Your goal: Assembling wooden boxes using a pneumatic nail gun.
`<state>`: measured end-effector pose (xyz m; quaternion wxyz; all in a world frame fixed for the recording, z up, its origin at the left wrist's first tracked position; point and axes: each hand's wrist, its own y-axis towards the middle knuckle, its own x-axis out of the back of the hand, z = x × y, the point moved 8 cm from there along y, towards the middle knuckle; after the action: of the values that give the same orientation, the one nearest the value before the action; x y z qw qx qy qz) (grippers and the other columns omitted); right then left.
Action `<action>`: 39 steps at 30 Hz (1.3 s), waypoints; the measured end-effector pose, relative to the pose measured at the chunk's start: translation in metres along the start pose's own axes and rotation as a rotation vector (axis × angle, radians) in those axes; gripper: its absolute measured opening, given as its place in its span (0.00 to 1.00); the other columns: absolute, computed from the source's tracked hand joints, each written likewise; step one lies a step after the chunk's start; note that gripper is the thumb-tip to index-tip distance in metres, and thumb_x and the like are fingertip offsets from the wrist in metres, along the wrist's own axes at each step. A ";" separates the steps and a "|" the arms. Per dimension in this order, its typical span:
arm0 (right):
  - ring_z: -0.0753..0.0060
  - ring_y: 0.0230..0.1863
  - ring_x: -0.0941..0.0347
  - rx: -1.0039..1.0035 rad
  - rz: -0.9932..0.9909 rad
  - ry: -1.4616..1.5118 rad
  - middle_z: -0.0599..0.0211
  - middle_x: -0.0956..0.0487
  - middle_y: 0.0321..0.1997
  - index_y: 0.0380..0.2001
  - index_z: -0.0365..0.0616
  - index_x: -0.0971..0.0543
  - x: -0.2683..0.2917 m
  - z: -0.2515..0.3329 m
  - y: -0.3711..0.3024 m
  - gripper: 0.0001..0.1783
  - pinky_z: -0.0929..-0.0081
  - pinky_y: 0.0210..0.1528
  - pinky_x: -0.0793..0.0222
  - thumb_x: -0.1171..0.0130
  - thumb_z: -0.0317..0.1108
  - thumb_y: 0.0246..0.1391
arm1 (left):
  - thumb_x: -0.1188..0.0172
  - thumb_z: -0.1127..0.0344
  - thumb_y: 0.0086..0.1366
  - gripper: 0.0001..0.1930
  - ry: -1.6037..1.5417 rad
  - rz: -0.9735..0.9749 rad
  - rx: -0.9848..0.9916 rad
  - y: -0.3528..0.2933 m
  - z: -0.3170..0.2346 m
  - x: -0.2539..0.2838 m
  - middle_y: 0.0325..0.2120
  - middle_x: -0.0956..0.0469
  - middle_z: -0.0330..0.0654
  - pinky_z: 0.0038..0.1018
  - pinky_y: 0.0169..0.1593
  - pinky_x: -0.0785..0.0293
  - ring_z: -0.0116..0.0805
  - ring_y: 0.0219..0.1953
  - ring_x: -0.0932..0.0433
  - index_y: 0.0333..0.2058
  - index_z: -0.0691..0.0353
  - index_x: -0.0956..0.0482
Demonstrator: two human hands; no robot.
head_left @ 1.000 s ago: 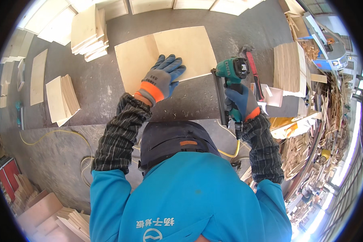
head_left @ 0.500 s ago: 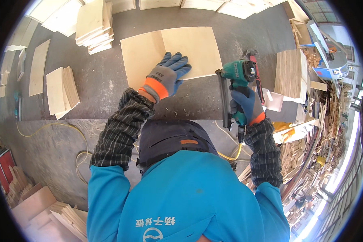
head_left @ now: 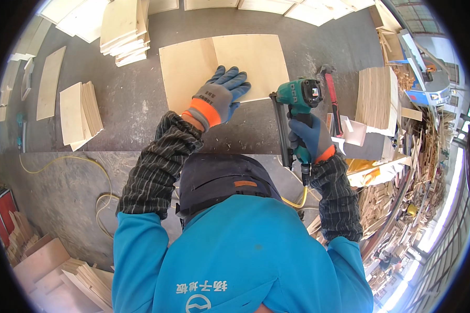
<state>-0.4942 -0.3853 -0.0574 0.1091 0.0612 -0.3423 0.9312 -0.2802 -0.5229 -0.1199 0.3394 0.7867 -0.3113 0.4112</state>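
Note:
My left hand [head_left: 219,96], in a grey and blue work glove with an orange cuff, lies spread over the near edge of a pale wooden panel [head_left: 256,60] on the dark workbench. A seam divides the panel into two tones. In my right hand [head_left: 310,136], gloved the same way, is the handle of a teal and black nail gun [head_left: 299,96]. Its long dark magazine stands on the left side, beyond the panel's near right corner. A yellow air hose [head_left: 297,202] runs from the bottom of its handle.
A red-handled hammer [head_left: 333,101] lies right of the nail gun. Stacks of thin boards stand at the right [head_left: 375,99], at the left [head_left: 81,115] and at the back left [head_left: 124,31]. A single board [head_left: 51,83] lies further left. Wood scraps [head_left: 397,208] pile up at the far right.
My right hand has brought the nail gun a little left, closer to the panel, uncovering more of the hammer. My left hand stays spread on the panel.

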 end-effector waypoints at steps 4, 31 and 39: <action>0.75 0.25 0.25 0.013 -0.015 0.023 0.68 0.21 0.29 0.49 0.36 0.19 -0.003 0.006 -0.004 0.18 0.72 0.28 0.27 0.31 0.37 0.62 | 0.26 0.63 0.62 0.32 0.010 0.000 0.018 -0.002 0.002 0.001 0.72 0.27 0.45 0.50 0.82 0.44 0.49 0.77 0.34 0.66 0.54 0.19; 0.73 0.26 0.23 0.039 -0.020 0.026 0.65 0.20 0.29 0.56 0.36 0.20 -0.015 0.013 -0.017 0.22 0.73 0.31 0.24 0.33 0.37 0.63 | 0.27 0.65 0.63 0.31 -0.017 -0.004 0.002 -0.001 0.002 0.000 0.71 0.26 0.47 0.51 0.82 0.44 0.50 0.77 0.34 0.66 0.56 0.19; 0.72 0.26 0.23 0.012 0.051 0.018 0.64 0.20 0.29 0.55 0.36 0.20 -0.041 0.010 -0.013 0.22 0.72 0.30 0.25 0.32 0.39 0.62 | 0.27 0.65 0.63 0.30 -0.007 -0.010 0.009 -0.001 0.001 -0.001 0.71 0.26 0.46 0.50 0.82 0.44 0.49 0.77 0.34 0.66 0.55 0.19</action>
<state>-0.4506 -0.3889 -0.0489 0.0880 0.0447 -0.3371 0.9363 -0.2795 -0.5234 -0.1217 0.3366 0.7912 -0.3066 0.4083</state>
